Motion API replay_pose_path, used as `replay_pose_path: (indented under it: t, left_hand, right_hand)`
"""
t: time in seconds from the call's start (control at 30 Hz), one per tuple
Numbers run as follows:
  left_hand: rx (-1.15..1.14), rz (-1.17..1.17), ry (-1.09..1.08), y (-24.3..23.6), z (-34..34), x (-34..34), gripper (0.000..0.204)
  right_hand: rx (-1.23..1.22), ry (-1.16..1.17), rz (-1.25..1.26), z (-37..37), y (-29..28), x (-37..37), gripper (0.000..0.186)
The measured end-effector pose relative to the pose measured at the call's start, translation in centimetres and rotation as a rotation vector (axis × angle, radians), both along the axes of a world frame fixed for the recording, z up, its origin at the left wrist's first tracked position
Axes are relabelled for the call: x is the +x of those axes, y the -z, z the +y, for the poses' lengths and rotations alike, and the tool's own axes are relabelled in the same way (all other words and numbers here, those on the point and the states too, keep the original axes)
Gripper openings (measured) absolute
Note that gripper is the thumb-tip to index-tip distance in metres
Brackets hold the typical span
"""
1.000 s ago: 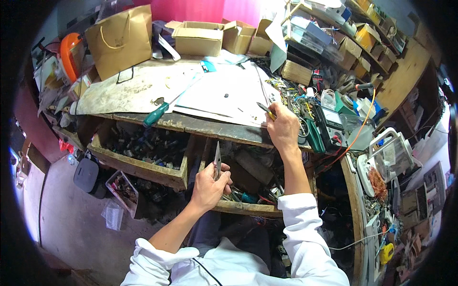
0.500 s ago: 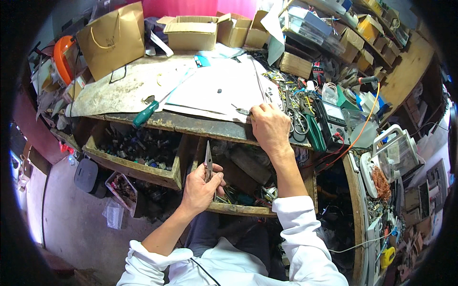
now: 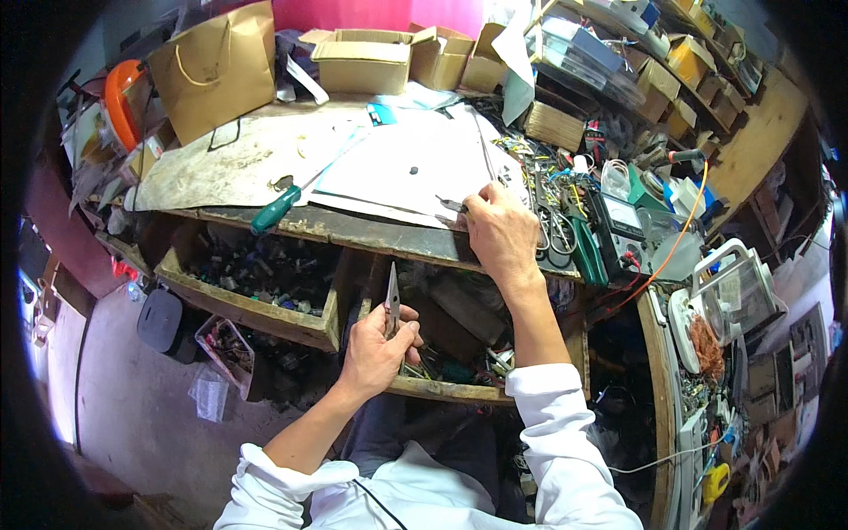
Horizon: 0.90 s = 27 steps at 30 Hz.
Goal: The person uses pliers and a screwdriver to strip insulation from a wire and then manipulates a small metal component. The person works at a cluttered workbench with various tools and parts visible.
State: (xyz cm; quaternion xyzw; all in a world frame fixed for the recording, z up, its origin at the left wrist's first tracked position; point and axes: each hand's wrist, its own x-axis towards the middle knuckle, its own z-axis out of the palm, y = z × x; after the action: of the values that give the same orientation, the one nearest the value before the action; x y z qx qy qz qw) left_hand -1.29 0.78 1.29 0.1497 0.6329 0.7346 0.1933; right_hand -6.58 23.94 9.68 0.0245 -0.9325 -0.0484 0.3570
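My left hand [image 3: 378, 350] is closed around needle-nose pliers [image 3: 393, 296], whose jaws point up over the open drawer. At the bench's front edge my right hand [image 3: 503, 228] is closed on a small pair of pliers [image 3: 454, 205]. Their dark jaws point left over the white sheet [image 3: 371, 181], and the handles are hidden in my fingers. A small dark piece [image 3: 413, 170] lies on the sheet, beyond the jaws. To the left, a screwdriver with a green handle [image 3: 277, 210] rests across the bench edge.
Below the bench stand a drawer of small parts [image 3: 238, 305] and a cluttered tool drawer [image 3: 450, 389]. Right of my hand are scissors [image 3: 555, 231], green-handled pliers [image 3: 587, 252] and a meter [image 3: 618, 221] with red and orange leads. Cardboard boxes [image 3: 362, 71] line the back.
The view has shifted slightly, and the things on the bench sit a little farther right in it. Both hands keep hold of their pliers, almost in the same places.
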Motion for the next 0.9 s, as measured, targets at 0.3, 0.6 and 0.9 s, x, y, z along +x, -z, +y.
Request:
replay_pose_path:
  t: [0.3,0.6,0.9]
  left_hand:
    - [-0.006,0.014,-0.018,-0.3,0.0,0.1,0.019]
    - [0.016,-0.023,-0.064,-1.1,-0.2,0.2,0.017]
    - [0.467,-0.190,-0.135,-0.4,-1.0,-0.3,0.032]
  right_hand:
    - [-0.786,-0.328,0.065,-1.3,-1.0,0.6,0.007]
    - [-2.046,-0.810,-0.592,-2.9,-1.0,2.8,0.010]
    - [-1.847,-0.773,-1.014,-4.4,0.0,3.1,0.015]
